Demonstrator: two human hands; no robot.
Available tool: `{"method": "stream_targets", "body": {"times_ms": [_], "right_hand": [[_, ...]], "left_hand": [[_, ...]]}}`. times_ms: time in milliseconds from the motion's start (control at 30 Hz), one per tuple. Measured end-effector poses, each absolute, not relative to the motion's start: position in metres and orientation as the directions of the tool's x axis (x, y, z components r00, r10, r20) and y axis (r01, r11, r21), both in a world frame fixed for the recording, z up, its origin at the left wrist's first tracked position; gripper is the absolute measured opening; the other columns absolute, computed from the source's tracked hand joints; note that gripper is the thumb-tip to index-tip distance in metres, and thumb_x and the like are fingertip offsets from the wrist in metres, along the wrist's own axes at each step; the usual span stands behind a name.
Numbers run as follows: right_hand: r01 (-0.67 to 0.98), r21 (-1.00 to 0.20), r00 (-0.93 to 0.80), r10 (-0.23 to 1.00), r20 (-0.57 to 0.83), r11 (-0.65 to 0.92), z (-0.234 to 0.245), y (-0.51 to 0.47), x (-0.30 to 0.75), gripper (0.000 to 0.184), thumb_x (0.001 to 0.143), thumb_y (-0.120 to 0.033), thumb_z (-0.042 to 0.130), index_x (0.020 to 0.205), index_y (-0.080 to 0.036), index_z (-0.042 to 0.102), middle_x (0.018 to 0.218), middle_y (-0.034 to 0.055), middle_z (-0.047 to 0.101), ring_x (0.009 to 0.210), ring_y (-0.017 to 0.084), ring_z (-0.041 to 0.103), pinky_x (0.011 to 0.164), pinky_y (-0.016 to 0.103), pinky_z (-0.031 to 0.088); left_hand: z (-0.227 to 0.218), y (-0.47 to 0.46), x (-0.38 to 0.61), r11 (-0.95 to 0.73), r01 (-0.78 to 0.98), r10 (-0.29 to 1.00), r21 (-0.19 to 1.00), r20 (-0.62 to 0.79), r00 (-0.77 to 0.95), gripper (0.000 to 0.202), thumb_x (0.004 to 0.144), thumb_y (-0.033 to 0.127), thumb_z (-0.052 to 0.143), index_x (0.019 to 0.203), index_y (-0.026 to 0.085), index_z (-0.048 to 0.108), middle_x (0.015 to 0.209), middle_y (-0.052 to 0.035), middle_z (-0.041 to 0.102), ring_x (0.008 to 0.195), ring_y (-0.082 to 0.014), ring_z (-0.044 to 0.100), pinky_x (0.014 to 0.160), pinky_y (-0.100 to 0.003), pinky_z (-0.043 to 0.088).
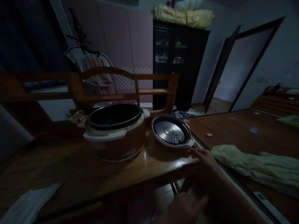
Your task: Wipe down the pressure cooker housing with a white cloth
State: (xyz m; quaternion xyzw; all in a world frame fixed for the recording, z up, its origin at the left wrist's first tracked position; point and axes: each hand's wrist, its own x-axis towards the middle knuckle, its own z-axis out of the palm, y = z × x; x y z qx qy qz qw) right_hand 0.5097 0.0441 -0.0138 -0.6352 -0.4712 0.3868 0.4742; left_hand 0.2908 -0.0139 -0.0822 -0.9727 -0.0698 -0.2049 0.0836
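Note:
A brown-and-cream electric cooker (116, 137) stands open on the wooden table (77, 174), its dark inner pot showing. Its lid (171, 130) lies upside down just to the right, shiny metal side up, near the table's corner. My right hand (202, 155) lies flat at the table's right edge, fingers stretched out, fingertips almost touching the lid's near rim; it holds nothing. My left hand (184, 207) hovers low in front of the table edge, dim and blurred, fingers loosely apart and holding nothing that I can see.
A wooden chair back (126, 84) stands behind the cooker. A white paper (28, 203) lies at the table's near left corner. To the right, a second wooden surface (235, 127) carries a pale green cloth (254, 166). A dark cabinet (179, 59) and a doorway stand beyond.

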Motion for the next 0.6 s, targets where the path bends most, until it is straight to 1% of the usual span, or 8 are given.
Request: {"method": "stream_targets", "body": {"times_ms": [33, 67, 167, 200, 267, 367, 433, 600], "right_hand": [[0.398, -0.917, 0.304, 0.945, 0.117, -0.014, -0.016, 0.037, 0.5, 0.042, 0.087, -0.053, 0.06, 0.073, -0.014, 0.068, 0.104, 0.0115, 0.067, 0.104, 0.026, 0.061, 0.101, 0.038, 0.04], [0.544, -0.836, 0.31, 0.907, 0.286, 0.077, -0.019, 0.029, 0.488, 0.041, 0.09, -0.051, 0.058, 0.07, -0.015, 0.066, 0.109, 0.0098, 0.066, 0.109, 0.025, 0.059, 0.102, 0.037, 0.04], [0.766, -0.585, 0.145, 0.815, 0.562, 0.267, -0.03, 0.015, 0.437, 0.022, 0.096, -0.036, 0.052, 0.101, -0.021, 0.067, 0.122, 0.0054, 0.061, 0.117, 0.02, 0.055, 0.102, 0.034, 0.041], [0.795, -0.505, 0.027, 0.812, 0.583, 0.336, -0.035, 0.013, 0.416, 0.023, 0.097, -0.031, 0.05, 0.112, -0.022, 0.065, 0.129, 0.0049, 0.057, 0.122, 0.019, 0.051, 0.104, 0.034, 0.041], [0.814, -0.359, -0.202, 0.803, 0.561, 0.456, -0.042, 0.015, 0.37, 0.036, 0.098, -0.025, 0.045, 0.133, -0.022, 0.054, 0.145, 0.0048, 0.046, 0.135, 0.018, 0.041, 0.111, 0.036, 0.038], [0.773, -0.176, -0.485, 0.747, 0.454, 0.609, -0.05, 0.025, 0.302, 0.05, 0.099, -0.027, 0.044, 0.148, -0.021, 0.04, 0.155, 0.0027, 0.034, 0.144, 0.019, 0.03, 0.118, 0.041, 0.032], [0.743, -0.134, -0.552, 0.714, 0.431, 0.656, -0.054, 0.034, 0.267, 0.051, 0.1, -0.031, 0.042, 0.15, -0.022, 0.038, 0.155, 0.0028, 0.033, 0.144, 0.02, 0.031, 0.118, 0.043, 0.033], [0.716, -0.098, -0.599, 0.68, 0.423, 0.692, -0.064, 0.048, 0.229, 0.054, 0.1, -0.038, 0.044, 0.151, -0.021, 0.037, 0.155, 0.0041, 0.032, 0.142, 0.023, 0.035, 0.116, 0.046, 0.037]], "left_hand": [[-0.081, -0.008, 0.265, -0.953, 0.301, 0.259, 0.006, 0.53, 0.808, 0.046, 0.092, 0.027, 0.05, 0.138, 0.019, 0.051, 0.093, -0.0077, 0.067, 0.077, -0.0131, 0.063, 0.069, -0.026, 0.055], [-0.079, -0.002, 0.234, -0.914, 0.401, 0.361, 0.06, 0.571, 0.738, 0.053, 0.093, 0.023, 0.045, 0.146, 0.021, 0.043, 0.103, -0.0094, 0.067, 0.088, -0.0145, 0.064, 0.077, -0.027, 0.056], [-0.077, 0.015, 0.128, -0.741, 0.652, 0.584, 0.161, 0.635, 0.506, 0.06, 0.093, 0.01, 0.037, 0.152, 0.016, 0.03, 0.138, -0.0143, 0.051, 0.125, -0.0194, 0.053, 0.101, -0.036, 0.049], [-0.079, 0.021, 0.091, -0.601, 0.779, 0.668, 0.177, 0.646, 0.369, 0.058, 0.094, 0.014, 0.039, 0.151, 0.02, 0.032, 0.146, -0.0104, 0.045, 0.132, -0.0199, 0.047, 0.107, -0.039, 0.045], [-0.09, 0.032, 0.026, -0.405, 0.91, 0.697, 0.091, 0.675, 0.243, 0.054, 0.095, 0.02, 0.043, 0.149, 0.021, 0.037, 0.15, -0.009, 0.041, 0.138, -0.0244, 0.04, 0.108, -0.044, 0.042], [-0.111, 0.043, -0.039, -0.405, 0.89, 0.634, -0.209, 0.637, 0.438, 0.049, 0.091, 0.015, 0.042, 0.139, 0.017, 0.05, 0.153, -0.0114, 0.036, 0.145, -0.0334, 0.026, 0.112, -0.054, 0.034], [-0.119, 0.044, -0.056, -0.367, 0.891, 0.688, -0.268, 0.567, 0.454, 0.051, 0.092, 0.022, 0.043, 0.141, 0.014, 0.048, 0.155, -0.0114, 0.033, 0.146, -0.0329, 0.023, 0.114, -0.053, 0.03], [-0.109, 0.034, -0.044, -0.311, 0.911, 0.778, -0.27, 0.478, 0.408, 0.061, 0.094, 0.036, 0.045, 0.151, 0.018, 0.035, 0.157, -0.0066, 0.029, 0.145, -0.0251, 0.029, 0.114, -0.044, 0.034]]}}
